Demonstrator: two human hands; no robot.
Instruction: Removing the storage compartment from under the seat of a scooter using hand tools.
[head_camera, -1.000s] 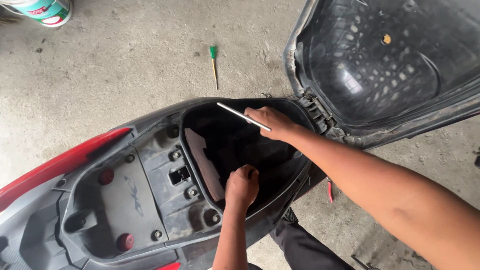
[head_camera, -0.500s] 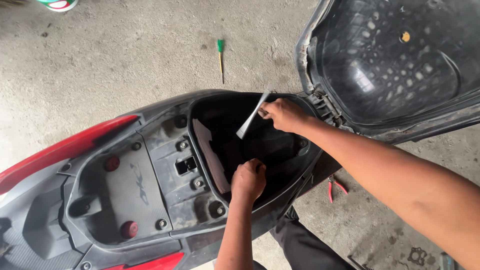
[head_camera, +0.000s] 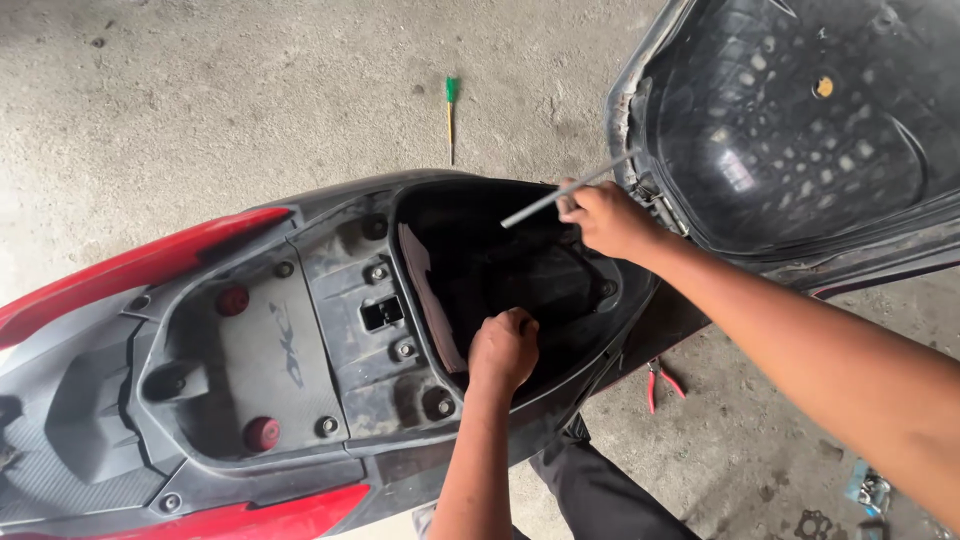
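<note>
A red and black scooter has its seat (head_camera: 800, 130) lifted, which exposes the dark storage compartment (head_camera: 500, 270). My right hand (head_camera: 605, 215) is at the compartment's far rim, by the seat hinge, and grips a thin metal rod (head_camera: 560, 193) that slants from lower left to upper right. My left hand (head_camera: 503, 348) reaches into the compartment near its front edge with the fingers curled into a fist. What lies under it is hidden. A pale sheet (head_camera: 428, 295) leans against the compartment's left wall.
The black plastic frame cover (head_camera: 260, 370) with bolts and red caps lies left of the compartment. A green-handled screwdriver (head_camera: 451, 110) rests on the concrete floor beyond the scooter. Red-handled pliers (head_camera: 660, 382) lie on the floor at the right, with small metal parts (head_camera: 870, 495) at the lower right.
My right hand has turned the rod from pointing left to slanting up to the right, and has shifted toward the seat hinge. My left hand stays in the compartment.
</note>
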